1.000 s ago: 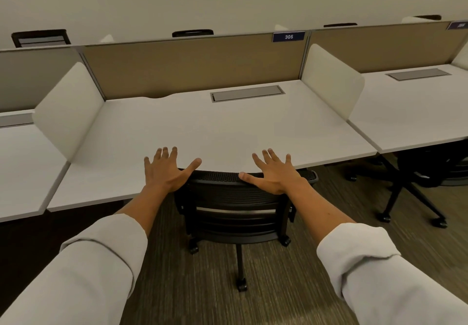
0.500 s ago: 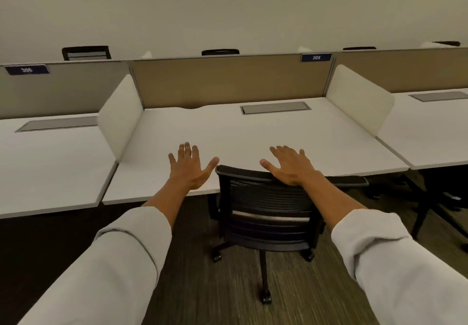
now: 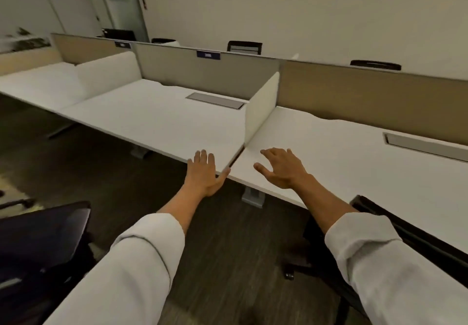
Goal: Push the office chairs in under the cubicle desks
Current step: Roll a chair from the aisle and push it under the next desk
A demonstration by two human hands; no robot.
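Both hands, left [image 3: 204, 172] and right [image 3: 282, 169], are spread flat and hold nothing, raised before the desk [image 3: 162, 119] edge. One black chair [image 3: 43, 243] stands at 8 o'clock, out from the desk; another chair [image 3: 395, 226] at 4 o'clock sits against the neighbouring desk [image 3: 354, 162].

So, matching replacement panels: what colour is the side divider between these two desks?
Off-white side divider, head view.

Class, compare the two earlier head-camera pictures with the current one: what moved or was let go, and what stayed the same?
Both hands have left the chair back: the left hand and right hand now hover open near the front desk edge by the white divider. The view has swung left, so the pushed-in chair sits at lower right and another chair appears at lower left. The desks are unchanged.
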